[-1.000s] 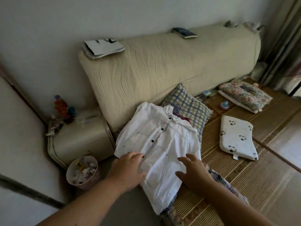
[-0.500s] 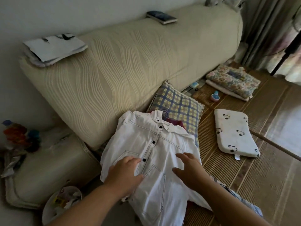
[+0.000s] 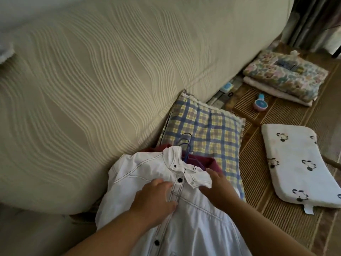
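Observation:
A white shirt (image 3: 140, 174) with dark buttons lies face up on the bed, its collar toward the headboard. A blue hanger (image 3: 185, 145) sticks out of the collar, over a dark red garment (image 3: 212, 163). My left hand (image 3: 154, 202) rests on the shirt's chest beside the button placket, fingers loosely bent toward the top buttons. My right hand (image 3: 217, 189) lies on the shirt just below the right collar flap, fingers spread and touching the fabric. Whether either hand pinches the cloth is not visible.
A cream ribbed headboard (image 3: 92, 80) fills the left and top. A plaid pillow (image 3: 208, 124) lies behind the shirt. On the woven mat (image 3: 258, 182) sit a white panda-print pillow (image 3: 295, 163), a folded floral blanket (image 3: 284, 74) and a small pink and blue item (image 3: 260, 102).
Both hands have slid up the shirt from its pockets to the collar and top buttons. The view has moved closer to the shirt and headboard.

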Motion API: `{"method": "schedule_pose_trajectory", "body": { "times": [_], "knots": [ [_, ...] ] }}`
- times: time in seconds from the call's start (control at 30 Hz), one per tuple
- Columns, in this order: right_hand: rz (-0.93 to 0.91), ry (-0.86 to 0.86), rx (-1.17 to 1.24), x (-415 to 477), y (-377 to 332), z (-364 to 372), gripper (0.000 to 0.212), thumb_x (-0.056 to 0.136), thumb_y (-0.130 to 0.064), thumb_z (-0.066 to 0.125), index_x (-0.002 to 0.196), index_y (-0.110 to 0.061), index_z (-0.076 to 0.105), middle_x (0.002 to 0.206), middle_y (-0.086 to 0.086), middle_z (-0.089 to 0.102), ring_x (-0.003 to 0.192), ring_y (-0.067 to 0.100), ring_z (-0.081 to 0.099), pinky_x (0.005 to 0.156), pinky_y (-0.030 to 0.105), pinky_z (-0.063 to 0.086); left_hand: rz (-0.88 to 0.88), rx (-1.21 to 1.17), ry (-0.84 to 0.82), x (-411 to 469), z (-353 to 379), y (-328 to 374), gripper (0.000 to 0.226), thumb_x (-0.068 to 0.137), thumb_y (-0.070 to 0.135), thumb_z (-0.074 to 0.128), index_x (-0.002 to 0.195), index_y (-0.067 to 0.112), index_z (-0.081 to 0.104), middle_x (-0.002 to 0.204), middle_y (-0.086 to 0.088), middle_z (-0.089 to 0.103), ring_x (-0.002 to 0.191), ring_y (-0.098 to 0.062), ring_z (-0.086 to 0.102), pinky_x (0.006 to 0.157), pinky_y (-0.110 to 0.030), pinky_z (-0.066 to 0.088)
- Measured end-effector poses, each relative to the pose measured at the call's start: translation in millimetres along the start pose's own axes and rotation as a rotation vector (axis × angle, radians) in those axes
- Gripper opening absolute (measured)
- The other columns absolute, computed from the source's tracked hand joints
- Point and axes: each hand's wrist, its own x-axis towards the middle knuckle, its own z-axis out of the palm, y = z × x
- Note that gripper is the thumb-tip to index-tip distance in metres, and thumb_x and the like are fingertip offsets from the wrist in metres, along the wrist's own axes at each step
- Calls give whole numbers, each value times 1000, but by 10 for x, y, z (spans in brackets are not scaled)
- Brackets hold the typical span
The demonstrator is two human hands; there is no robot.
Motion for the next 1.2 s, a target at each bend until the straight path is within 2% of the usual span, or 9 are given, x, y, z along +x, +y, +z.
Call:
{"method": "schedule_pose_trajectory", "body": {
  "times": [0.13, 0.27, 0.47, 0.63, 0.73, 0.8, 0.97, 1.07, 1.2],
  "knots": [
    [17, -20, 74, 641, -27, 125, 71, 86, -61, 47, 146, -27, 27, 141, 5, 44, 124, 23, 47, 102, 44, 43, 12, 82, 7, 592, -32, -43, 71, 83, 50, 56, 145, 39, 24, 157, 4, 15, 143, -20, 15, 113, -41, 24],
    [32, -34, 97, 1144, -29, 239, 54, 89, -60, 42, 132, -26, 41, 117, 3, 58, 96, 18, 56, 86, 40, 50, 37, 164, 46, 1058, 36, -191, 86, 82, 50, 56, 148, 40, 2, 159, 1, 3, 144, -23, 7, 113, -44, 20],
    [113, -162, -44, 1498, 20, 401, 52, 90, -57, 40, 134, -29, 40, 110, 4, 63, 98, 23, 60, 93, 46, 48, 35, 233, 24, 1376, 151, -495, 86, 83, 49, 55, 149, 37, 2, 159, 1, -2, 145, -23, 5, 115, -41, 19],
    [59, -195, -17, 1469, 20, 397, 32, 90, -44, 54, 114, -23, 58, 83, -4, 63, 76, 10, 61, 71, 24, 54, 36, 94, 56, 1285, 233, -538, 84, 85, 44, 54, 149, 36, 0, 159, 5, -2, 145, -18, 3, 117, -39, 18],
    [49, -138, 54, 1293, 8, 305, 22, 90, -41, 56, 98, -22, 60, 76, -7, 58, 64, 6, 59, 47, 11, 42, 157, -56, 246, 1161, 196, -412, 77, 87, 41, 52, 149, 36, 7, 157, 12, 3, 142, -5, 1, 117, -28, 11],
    [27, -126, 99, 1122, -33, 256, 17, 90, -43, 55, 83, -28, 55, 76, -7, 58, 59, 4, 58, 43, 8, 38, 227, -105, 295, 1095, 148, -260, 73, 88, 42, 51, 149, 36, 12, 155, 16, 5, 140, 0, -1, 115, -24, 7],
    [-18, -103, 186, 571, -241, 120, 18, 94, -43, 48, 87, -28, 55, 77, -3, 62, 61, 6, 59, 48, 15, 44, 176, -139, 288, 926, 15, 93, 70, 88, 47, 50, 149, 31, 19, 156, 10, 13, 143, -8, 3, 117, -33, 11],
    [-45, -118, 158, 242, -379, 32, 24, 94, -45, 46, 94, -22, 55, 83, 2, 64, 72, 15, 62, 65, 28, 53, 134, -153, 313, 711, -71, 174, 70, 87, 50, 52, 147, 26, 25, 150, 5, 27, 140, -14, 16, 114, -33, 20],
    [-100, -117, 113, -135, -510, -53, 21, 90, -46, 52, 88, -24, 52, 81, -2, 59, 68, 9, 53, 62, 22, 46, 121, -213, 342, 291, -131, 169, 65, 86, 45, 57, 142, 25, 32, 143, 7, 33, 135, -12, 22, 108, -25, 23]
  ]
}}
